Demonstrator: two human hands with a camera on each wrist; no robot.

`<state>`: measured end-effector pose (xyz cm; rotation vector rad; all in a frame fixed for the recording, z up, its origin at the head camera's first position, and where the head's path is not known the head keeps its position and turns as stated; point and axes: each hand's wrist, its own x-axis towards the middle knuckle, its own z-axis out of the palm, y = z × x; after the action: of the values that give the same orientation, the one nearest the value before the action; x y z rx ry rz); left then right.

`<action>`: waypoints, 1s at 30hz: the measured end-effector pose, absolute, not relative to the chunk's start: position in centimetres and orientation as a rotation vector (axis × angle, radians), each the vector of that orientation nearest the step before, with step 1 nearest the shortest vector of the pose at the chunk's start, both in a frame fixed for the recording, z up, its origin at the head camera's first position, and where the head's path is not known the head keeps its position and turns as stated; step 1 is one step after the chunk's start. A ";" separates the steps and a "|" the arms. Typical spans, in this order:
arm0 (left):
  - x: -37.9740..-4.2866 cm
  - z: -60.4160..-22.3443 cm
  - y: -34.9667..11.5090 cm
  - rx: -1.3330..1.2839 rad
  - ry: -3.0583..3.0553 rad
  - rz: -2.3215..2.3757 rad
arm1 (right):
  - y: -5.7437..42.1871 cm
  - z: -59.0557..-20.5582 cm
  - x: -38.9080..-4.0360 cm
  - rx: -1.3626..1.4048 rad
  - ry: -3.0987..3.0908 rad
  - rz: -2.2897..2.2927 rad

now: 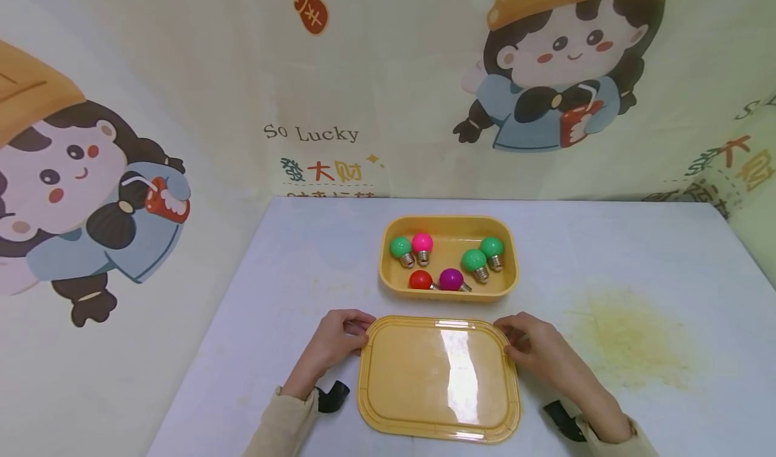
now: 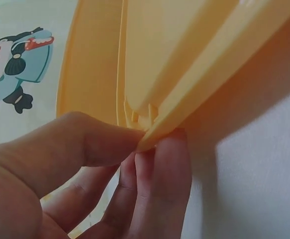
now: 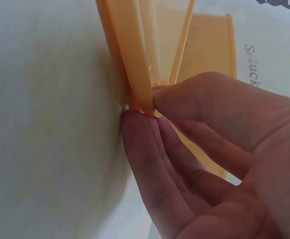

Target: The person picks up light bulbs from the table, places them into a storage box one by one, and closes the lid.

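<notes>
A yellow plastic lid (image 1: 418, 376) with rounded corners lies between the two hands, near the front of the table. My left hand (image 1: 336, 341) pinches its left edge near the far corner, thumb on one face and fingers on the other in the left wrist view. At the opposite edge my right hand (image 1: 539, 349) grips the lid the same way, as the right wrist view shows. Just beyond the lid stands a yellow box (image 1: 448, 296) holding several small bulbs: green (image 1: 474, 260), pink (image 1: 422, 242), red (image 1: 421, 280) and purple (image 1: 451, 280), with metal screw bases.
A white table (image 1: 303, 268) carries everything, with a yellowish stain (image 1: 636, 336) on its right side. Behind it hangs a cloth backdrop (image 1: 412, 93) printed with cartoon figures and lettering. Black wrist straps (image 1: 333, 398) show near both sleeves.
</notes>
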<state>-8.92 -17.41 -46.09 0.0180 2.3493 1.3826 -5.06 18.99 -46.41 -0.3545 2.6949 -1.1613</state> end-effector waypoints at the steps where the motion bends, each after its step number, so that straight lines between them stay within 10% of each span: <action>1: -8.9 -46.1 -17.4 0.015 2.346 1.388 | 19.0 -46.4 -5.0 -0.355 2.700 -1.160; 30: -8.8 -44.7 -16.6 0.009 2.280 1.471 | 20.3 -45.1 -4.7 -0.344 2.703 -1.236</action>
<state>-8.78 -16.58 -44.69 0.0085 2.2801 1.4711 -4.70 20.34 -45.14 -0.3441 2.7032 -1.2360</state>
